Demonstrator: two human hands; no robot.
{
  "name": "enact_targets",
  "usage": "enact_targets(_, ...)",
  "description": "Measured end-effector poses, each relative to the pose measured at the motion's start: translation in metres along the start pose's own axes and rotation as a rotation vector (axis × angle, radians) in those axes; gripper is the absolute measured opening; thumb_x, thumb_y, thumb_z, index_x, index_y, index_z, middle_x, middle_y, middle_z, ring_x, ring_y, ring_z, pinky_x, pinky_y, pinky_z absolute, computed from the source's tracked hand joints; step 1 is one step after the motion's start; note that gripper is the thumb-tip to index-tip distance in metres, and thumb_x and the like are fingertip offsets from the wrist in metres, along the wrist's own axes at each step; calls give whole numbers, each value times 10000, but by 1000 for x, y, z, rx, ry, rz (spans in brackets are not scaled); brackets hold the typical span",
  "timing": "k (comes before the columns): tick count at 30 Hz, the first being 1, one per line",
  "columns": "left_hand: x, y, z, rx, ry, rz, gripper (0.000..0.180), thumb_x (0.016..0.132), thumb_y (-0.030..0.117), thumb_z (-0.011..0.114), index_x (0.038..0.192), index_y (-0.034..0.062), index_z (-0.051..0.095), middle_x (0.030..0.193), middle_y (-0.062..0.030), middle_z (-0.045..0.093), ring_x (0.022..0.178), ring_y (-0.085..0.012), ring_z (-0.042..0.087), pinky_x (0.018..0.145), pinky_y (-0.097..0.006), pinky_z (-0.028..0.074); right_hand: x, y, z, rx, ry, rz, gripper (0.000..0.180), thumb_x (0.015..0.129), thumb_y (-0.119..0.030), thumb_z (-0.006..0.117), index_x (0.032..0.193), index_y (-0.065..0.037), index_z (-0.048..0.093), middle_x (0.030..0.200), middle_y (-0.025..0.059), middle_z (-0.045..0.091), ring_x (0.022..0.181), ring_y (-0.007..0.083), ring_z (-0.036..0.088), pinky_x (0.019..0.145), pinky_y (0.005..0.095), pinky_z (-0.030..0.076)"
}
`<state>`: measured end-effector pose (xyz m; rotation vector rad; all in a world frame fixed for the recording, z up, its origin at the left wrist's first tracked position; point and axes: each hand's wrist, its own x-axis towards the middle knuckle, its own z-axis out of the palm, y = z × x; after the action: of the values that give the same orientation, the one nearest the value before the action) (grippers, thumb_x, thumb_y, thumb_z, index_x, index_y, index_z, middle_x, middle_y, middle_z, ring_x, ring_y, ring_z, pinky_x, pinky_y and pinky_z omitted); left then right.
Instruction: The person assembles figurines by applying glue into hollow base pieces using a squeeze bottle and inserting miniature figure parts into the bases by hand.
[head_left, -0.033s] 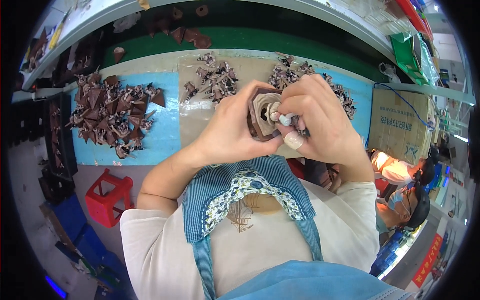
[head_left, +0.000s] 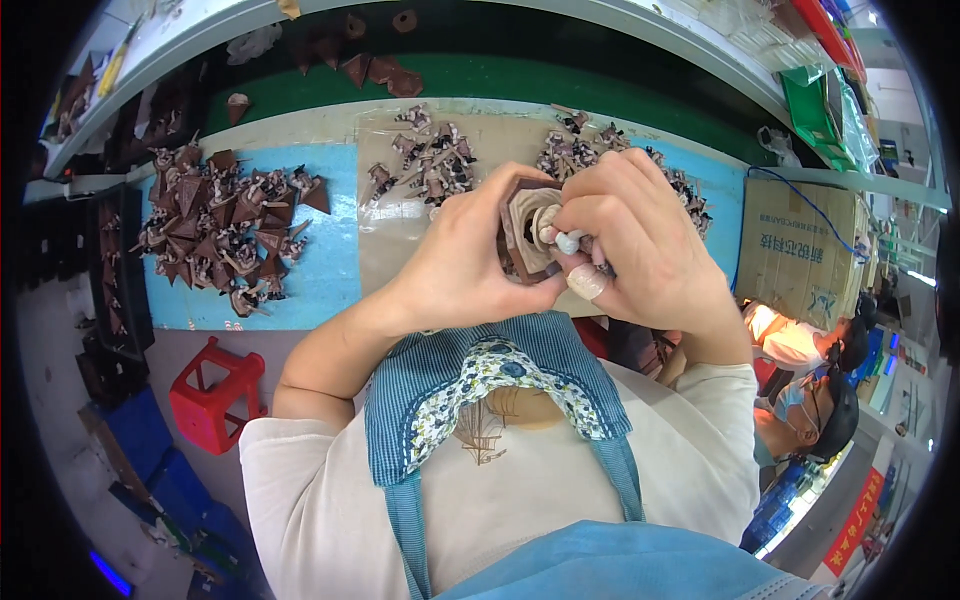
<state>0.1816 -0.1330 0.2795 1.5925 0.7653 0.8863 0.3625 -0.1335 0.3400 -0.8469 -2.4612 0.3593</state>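
My left hand (head_left: 455, 255) is wrapped round a brown angular base (head_left: 517, 262) with a beige, ridged top and a dark opening in it. Pinched in the fingers of my right hand (head_left: 640, 240) is a small figurine (head_left: 568, 242) with a pale bluish-white part, held against the base's beige top. The fingers hide most of the figurine. A light-coloured bandage (head_left: 587, 281) wraps my right thumb. Beyond my hands, one heap of small figurines (head_left: 437, 160) lies on the brown mat, and another heap (head_left: 570, 150) sits partly behind my right hand.
A large pile of figurines on brown pointed bases (head_left: 215, 220) covers the blue mat (head_left: 325, 290) at left. Brown pieces (head_left: 385, 75) lie on the far green surface. A cardboard box (head_left: 800, 235) stands at right, near another person (head_left: 800, 410). A red stool (head_left: 215, 395) is lower left.
The brown base has tilted slightly in my left hand, and the figurine in my right fingers has turned a little against it. Nothing else has visibly moved.
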Motion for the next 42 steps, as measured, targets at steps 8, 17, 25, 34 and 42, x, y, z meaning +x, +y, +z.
enact_targets(8, 0, 6, 2, 69, -72, -12, 623, 605, 180, 763, 1118, -6, 464, 848, -175, 631, 795, -319, 660, 706, -348, 518, 7, -6, -8, -64, -180, -110, 214, 602, -129, 588, 763, -40, 478, 796, 79, 475, 751, 223, 498, 645, 327, 387)
enact_targets(17, 0, -2, 8, -93, -149, 74, 600, 577, 160, 765, 1066, 7, 452, 811, -154, 620, 774, -312, 657, 679, -344, 510, -6, 6, 9, 210, -38, -173, 281, 536, -100, 619, 767, -25, 479, 784, 102, 472, 677, 251, 495, 589, 369, 407)
enact_targets(25, 6, -11, 4, -535, -197, -72, 584, 632, 64, 772, 1110, 10, 442, 961, -58, 586, 894, -135, 593, 802, -273, 481, 4, 15, -1, 497, -96, 176, 422, 651, 54, 642, 1048, 21, 506, 919, 136, 500, 840, 323, 529, 744, 377, 447)
enact_targets(34, 0, -34, -15, -1056, -400, -397, 696, 638, 55, 757, 1242, -38, 424, 1095, -66, 546, 1006, -135, 538, 877, -273, 453, 16, 39, -1, 433, -172, -12, 318, 754, 3, 608, 1069, -39, 613, 1011, 131, 556, 908, 310, 563, 776, 365, 471)
enact_targets(42, -19, -80, -66, 371, 94, -407, 686, 678, 120, 759, 1241, -55, 407, 1070, -165, 571, 966, -215, 601, 831, -316, 491, -3, 54, 52, 265, -114, 175, 519, 681, 118, 565, 1171, -54, 575, 1253, 142, 518, 1123, 337, 505, 943, 418, 425)
